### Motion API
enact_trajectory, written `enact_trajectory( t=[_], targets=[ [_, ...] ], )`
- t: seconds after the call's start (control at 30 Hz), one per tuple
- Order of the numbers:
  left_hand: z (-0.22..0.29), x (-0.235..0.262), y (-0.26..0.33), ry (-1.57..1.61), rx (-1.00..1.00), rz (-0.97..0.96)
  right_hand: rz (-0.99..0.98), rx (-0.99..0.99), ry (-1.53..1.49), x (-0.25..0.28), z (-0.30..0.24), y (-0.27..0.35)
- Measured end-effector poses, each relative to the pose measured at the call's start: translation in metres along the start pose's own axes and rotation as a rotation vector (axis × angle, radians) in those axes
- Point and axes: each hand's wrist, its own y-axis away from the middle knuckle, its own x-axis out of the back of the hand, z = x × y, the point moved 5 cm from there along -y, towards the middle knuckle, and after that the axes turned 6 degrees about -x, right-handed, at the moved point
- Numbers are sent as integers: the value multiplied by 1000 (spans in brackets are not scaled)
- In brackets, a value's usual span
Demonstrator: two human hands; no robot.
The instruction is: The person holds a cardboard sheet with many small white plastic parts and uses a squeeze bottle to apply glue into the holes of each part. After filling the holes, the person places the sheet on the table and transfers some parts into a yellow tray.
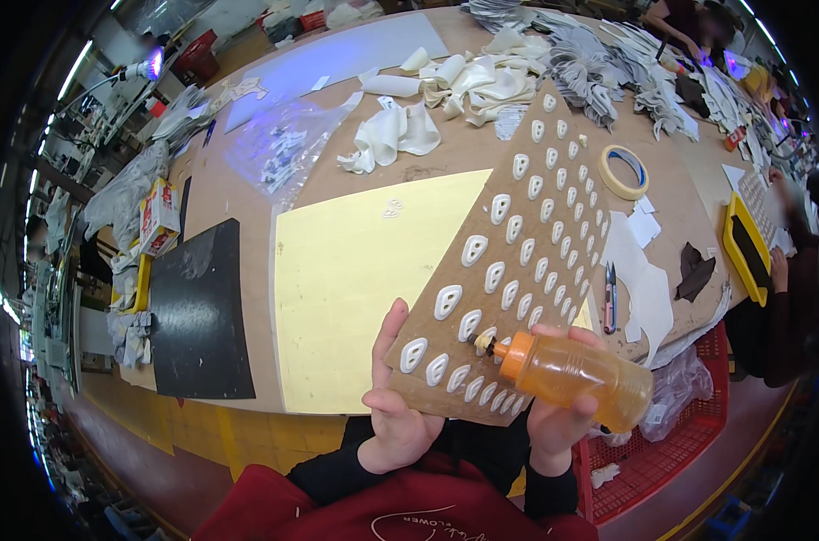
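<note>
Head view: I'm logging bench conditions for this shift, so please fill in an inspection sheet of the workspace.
Surface: brown worktable, with a pale yellow sheet and a black sheet.
Job's things: brown board studded with small white pieces; orange squeeze bottle, nozzle at the board's lower rows.
Clutter: white cut pieces, tape roll, plastic bag.
Grip: left hand holds the board's edge; right hand holds the bottle.
Cables: nothing seen.
Surroundings: red crate; another person's sleeve.

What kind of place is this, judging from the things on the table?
Probably a workshop or small factory for shoe or leather parts. The big worktable holds heaps of cut white pieces, the left hand holds a board of small white parts, and the right hand holds a squeeze bottle.
</note>
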Motion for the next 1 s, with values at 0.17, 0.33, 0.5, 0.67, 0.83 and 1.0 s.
enact_trajectory(
  t=[0.17,0.33,0.5,0.67,0.83,1.0],
  targets=[
    [1,-3,0,-19,-11,-24,-26,32,83,-4,-8,8],
    [1,-4,2,-34,-12,-40,-238,69,-71,-9,-17,12],
    [2,-3,3,-53,-19,-30,-429,207,69,-11,-28,3],
    [1,-4,4,-35,-31,-29,-385,213,173,-9,-33,0],
    [1,-2,5,-33,-32,-27,-324,225,228,-11,-35,-3],
    [1,-2,5,-44,-42,-28,-283,103,117,-6,-33,-3]
  ],
)
